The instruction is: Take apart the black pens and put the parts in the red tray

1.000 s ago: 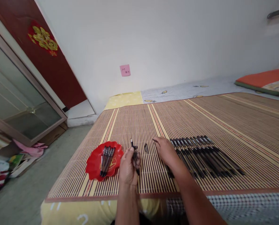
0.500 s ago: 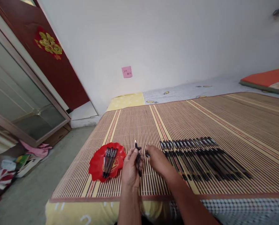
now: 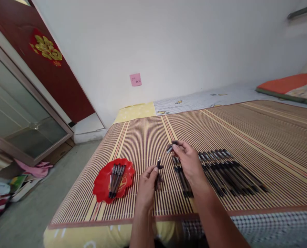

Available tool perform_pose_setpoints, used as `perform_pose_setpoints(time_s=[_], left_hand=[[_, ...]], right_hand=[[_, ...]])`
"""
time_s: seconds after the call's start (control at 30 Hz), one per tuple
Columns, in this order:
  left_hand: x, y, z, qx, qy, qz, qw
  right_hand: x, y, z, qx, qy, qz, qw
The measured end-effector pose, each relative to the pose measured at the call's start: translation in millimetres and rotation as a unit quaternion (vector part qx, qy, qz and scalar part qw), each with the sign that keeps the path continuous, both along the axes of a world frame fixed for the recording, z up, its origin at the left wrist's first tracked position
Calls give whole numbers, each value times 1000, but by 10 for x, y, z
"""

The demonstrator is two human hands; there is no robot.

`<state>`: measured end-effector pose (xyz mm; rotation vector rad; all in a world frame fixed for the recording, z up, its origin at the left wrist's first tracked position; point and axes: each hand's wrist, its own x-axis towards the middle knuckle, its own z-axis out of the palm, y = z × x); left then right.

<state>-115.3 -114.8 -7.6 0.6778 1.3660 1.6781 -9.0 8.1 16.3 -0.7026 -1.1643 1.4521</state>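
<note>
While bamboo mat (image 3: 143, 137) covers bed (image 3: 136, 111) | left hand (image 3: 146, 186) grips pen (image 3: 159, 163) | right hand (image 3: 189, 163) pinches cap (image 3: 170, 148)

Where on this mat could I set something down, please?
The mat is bare beyond the row of pens, up to the sheet, and right of that row. A narrow strip lies between the red plate and the left hand. It is crowded where the right hand meets the row.
</note>
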Motion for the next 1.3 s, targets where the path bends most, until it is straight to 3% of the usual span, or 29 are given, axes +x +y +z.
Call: perform_pose_setpoints(time_s=[0.53, 0.73, 1.0, 1.3], left_hand=[[55, -15, 83, -13, 35, -36, 999], [49, -41, 94, 11, -9, -55, 998], [55, -57, 93, 50, -4, -72, 996], [110, -22, 131, 48, 17, -46, 998]], right_hand=[[46, -43, 77, 41, -55, 99, 993], [42, -85, 66, 64, -106, 194, 973], [67, -77, 59, 90, -130, 197, 968], [6, -113, 23, 90, -125, 179, 972]])
